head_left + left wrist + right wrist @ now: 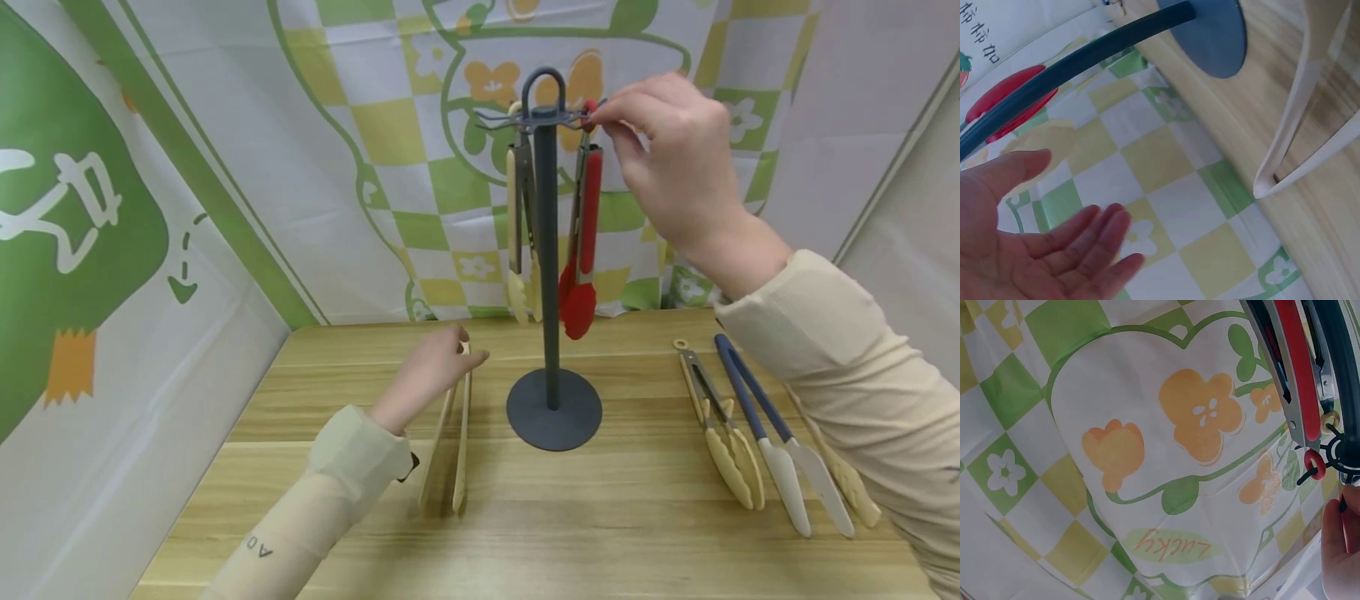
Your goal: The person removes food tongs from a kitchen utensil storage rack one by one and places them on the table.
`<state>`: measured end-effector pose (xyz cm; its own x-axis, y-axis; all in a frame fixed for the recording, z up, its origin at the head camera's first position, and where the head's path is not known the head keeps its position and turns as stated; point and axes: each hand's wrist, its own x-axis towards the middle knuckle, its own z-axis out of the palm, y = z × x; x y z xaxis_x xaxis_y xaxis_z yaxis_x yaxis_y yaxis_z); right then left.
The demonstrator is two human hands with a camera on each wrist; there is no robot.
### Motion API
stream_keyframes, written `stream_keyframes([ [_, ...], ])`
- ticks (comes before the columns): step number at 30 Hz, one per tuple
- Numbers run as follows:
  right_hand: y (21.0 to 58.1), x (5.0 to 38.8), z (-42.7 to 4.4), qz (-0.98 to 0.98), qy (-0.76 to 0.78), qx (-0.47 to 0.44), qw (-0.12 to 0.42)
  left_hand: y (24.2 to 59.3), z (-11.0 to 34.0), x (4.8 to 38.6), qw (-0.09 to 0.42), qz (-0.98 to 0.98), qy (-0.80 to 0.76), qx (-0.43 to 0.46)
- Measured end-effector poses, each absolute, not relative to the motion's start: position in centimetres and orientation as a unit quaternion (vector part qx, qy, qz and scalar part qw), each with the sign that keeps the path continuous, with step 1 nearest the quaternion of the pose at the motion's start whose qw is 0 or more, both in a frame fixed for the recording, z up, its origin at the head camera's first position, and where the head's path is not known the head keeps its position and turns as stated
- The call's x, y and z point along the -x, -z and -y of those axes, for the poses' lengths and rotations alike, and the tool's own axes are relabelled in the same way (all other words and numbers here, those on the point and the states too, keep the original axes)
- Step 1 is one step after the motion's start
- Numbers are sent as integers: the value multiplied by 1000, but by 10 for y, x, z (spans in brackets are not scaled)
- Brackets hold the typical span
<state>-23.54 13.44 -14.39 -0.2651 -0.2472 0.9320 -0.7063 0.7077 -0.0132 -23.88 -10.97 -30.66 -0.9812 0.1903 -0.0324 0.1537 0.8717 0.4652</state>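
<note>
A dark grey rack (pixel 551 267) with hooks at its top stands on the table. Red tongs (pixel 588 217) hang by a red ring (pixel 1314 464) from one hook, and cream tongs (pixel 517 225) hang from another. My right hand (pixel 667 150) is raised at the rack's top; its thumb and finger pinch a dark hook end (pixel 1343 504) beside the red ring. Low on the left, my left hand (pixel 431 371) is held with fingers spread and nothing in them, as the left wrist view shows. Near it, pale slender tongs (pixel 461 442) lie on the table.
On the table's right lie yellow-headed tongs (pixel 723 442), blue-handled tongs with white ends (pixel 780 475) and another cream-ended tool (pixel 847 483), partly behind my right sleeve. A patterned cloth (pixel 420 167) hangs behind the wooden table (pixel 637 517). The rack's round base (pixel 555 429) sits mid-table.
</note>
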Motion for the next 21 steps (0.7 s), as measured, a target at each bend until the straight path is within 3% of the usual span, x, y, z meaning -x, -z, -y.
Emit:
stream_keyframes([
  [9,144,232,-134,764,-225,-310,519,299,112,252,-27,-945,-297,-136],
  [21,139,226,-129,741,-195,-340,546,288,109,266,-66,-917,-354,-171],
])
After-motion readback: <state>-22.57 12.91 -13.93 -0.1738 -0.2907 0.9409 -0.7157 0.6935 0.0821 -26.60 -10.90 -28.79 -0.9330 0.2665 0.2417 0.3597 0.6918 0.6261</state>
